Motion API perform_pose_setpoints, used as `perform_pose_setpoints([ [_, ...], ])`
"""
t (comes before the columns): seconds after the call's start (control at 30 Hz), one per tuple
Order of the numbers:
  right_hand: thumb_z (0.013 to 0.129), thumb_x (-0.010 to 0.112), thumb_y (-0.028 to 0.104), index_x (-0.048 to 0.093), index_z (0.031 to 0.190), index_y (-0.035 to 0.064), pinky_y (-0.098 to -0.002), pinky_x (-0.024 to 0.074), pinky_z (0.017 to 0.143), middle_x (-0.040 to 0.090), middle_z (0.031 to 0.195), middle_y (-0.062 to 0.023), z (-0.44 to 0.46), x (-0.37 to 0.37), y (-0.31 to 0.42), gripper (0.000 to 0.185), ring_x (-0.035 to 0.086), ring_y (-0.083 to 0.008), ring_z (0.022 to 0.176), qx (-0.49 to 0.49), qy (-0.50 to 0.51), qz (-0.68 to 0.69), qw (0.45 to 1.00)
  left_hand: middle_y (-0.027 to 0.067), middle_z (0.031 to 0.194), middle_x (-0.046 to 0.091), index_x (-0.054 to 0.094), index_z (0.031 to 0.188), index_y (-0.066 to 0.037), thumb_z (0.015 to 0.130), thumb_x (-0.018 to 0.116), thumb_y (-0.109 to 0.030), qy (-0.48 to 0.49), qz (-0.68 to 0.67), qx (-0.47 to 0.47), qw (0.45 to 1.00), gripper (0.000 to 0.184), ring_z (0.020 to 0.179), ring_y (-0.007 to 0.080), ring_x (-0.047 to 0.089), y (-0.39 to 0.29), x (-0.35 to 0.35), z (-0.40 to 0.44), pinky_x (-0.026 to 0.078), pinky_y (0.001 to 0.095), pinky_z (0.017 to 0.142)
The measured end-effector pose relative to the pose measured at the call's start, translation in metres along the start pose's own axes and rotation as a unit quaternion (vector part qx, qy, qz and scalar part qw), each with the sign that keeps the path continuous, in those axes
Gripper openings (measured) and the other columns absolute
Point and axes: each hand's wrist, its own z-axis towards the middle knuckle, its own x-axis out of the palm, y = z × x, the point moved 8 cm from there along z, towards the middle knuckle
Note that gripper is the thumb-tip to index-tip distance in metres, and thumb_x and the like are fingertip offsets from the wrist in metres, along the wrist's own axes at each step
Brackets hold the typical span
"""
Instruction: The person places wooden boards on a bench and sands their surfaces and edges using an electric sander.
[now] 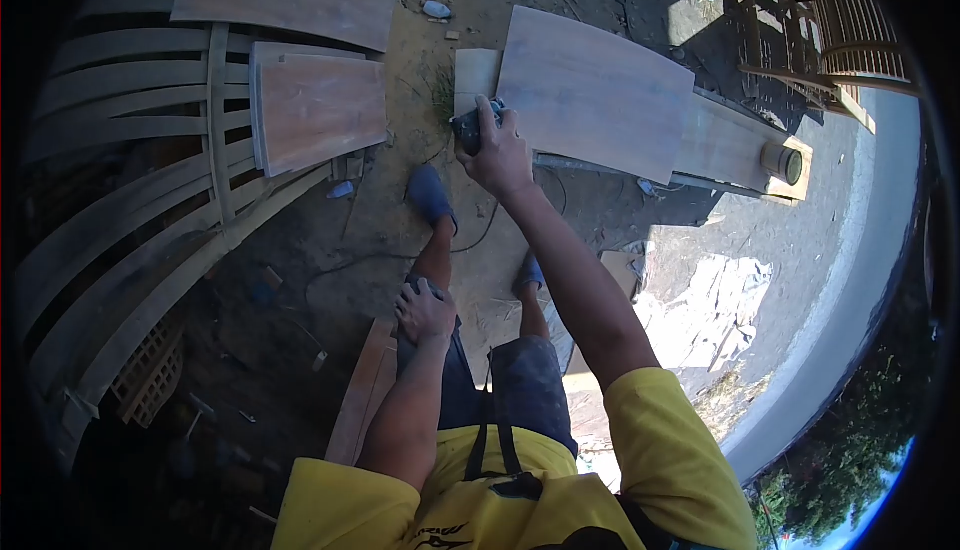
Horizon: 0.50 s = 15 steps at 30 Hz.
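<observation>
My right hand [499, 157] is wrapped round a dark power tool [468, 132], held at the near left end of a pale board [478, 78]. Beside it a large flat wooden panel [598, 90] lies across the boards, its left edge close to my fingers. The tool's underside is hidden. My left hand [425, 311] rests on my left knee, fingers bent over it; nothing shows in its grasp. A dark cord [470, 247] curves over the ground below the tool.
Wooden panels [320, 110] lie on a slatted frame [217, 115] at the left. A can [781, 163] stands on the boards' right end. A slatted wooden chair [835, 20] is at the upper right. A plastic bottle [436, 10] lies on the ground.
</observation>
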Motion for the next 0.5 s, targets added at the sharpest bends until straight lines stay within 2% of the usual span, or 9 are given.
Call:
perform_pose_setpoints([
  [0.07,0.080,0.087,0.033,0.035,0.161,0.0168,-0.0573,0.0617,0.081,0.050,0.135,-0.0328,0.017,-0.010,-0.002,0.097,0.071,-0.0541,0.096,0.004,-0.007,-0.018,1.000,0.0197,0.131,0.060,0.064,0.135,-0.012,0.094,0.065,-0.039,-0.003,-0.017,-0.006,1.000,0.049,0.125,0.0404,0.059,0.004,0.003,0.000,0.048,0.0508,0.106],
  [0.13,0.080,0.085,0.034,0.035,0.160,0.0146,-0.0569,0.0608,0.083,0.053,0.131,-0.0332,0.035,-0.038,-0.029,0.096,0.071,-0.0536,0.096,0.065,-0.120,0.029,0.990,0.0198,0.131,0.060,0.064,0.136,-0.012,0.094,0.065,-0.039,-0.002,-0.033,-0.013,0.999,0.050,0.125,0.0406,0.059,0.010,0.006,0.000,0.048,0.0508,0.105],
  [0.17,0.080,0.085,0.034,0.035,0.160,0.0146,-0.0569,0.0608,0.083,0.053,0.131,-0.0332,0.045,-0.044,-0.036,0.096,0.071,-0.0536,0.096,0.062,-0.117,0.024,0.991,0.0195,0.131,0.060,0.064,0.136,-0.012,0.093,0.065,-0.039,0.002,-0.029,-0.018,0.999,0.050,0.125,0.0405,0.058,0.013,0.008,0.001,0.047,0.0510,0.106],
  [0.23,0.082,0.083,0.035,0.036,0.159,0.0114,-0.0584,0.0594,0.085,0.055,0.126,-0.0331,0.058,-0.073,-0.056,0.093,0.070,-0.0534,0.098,0.166,-0.212,0.002,0.963,0.0193,0.131,0.059,0.064,0.136,-0.012,0.093,0.065,-0.039,0.004,-0.034,-0.025,0.999,0.050,0.125,0.0403,0.058,0.016,0.010,0.004,0.047,0.0513,0.106],
  [0.37,0.082,0.082,0.037,0.037,0.158,0.0092,-0.0596,0.0584,0.087,0.056,0.125,-0.0334,0.067,-0.071,-0.046,0.093,0.070,-0.0536,0.100,0.156,-0.197,0.015,0.968,0.0183,0.131,0.059,0.064,0.136,-0.013,0.092,0.067,-0.040,0.000,-0.027,-0.026,0.999,0.051,0.126,0.0390,0.058,0.015,0.005,0.008,0.046,0.0514,0.107],
  [0.47,0.081,0.083,0.037,0.038,0.158,0.0085,-0.0587,0.0588,0.087,0.056,0.127,-0.0337,0.075,-0.049,-0.013,0.093,0.070,-0.0530,0.099,-0.001,-0.067,-0.039,0.997,0.0179,0.132,0.059,0.064,0.137,-0.013,0.092,0.067,-0.040,0.006,-0.022,-0.022,1.000,0.052,0.126,0.0389,0.058,0.014,-0.002,0.013,0.046,0.0509,0.107],
  [0.5,0.082,0.083,0.037,0.039,0.156,0.0082,-0.0577,0.0594,0.087,0.056,0.126,-0.0335,0.082,-0.053,-0.016,0.091,0.070,-0.0528,0.099,0.010,-0.083,-0.036,0.996,0.0177,0.132,0.059,0.064,0.137,-0.014,0.092,0.067,-0.040,0.004,-0.020,-0.011,1.000,0.053,0.125,0.0391,0.058,0.013,-0.004,0.013,0.046,0.0507,0.107],
])
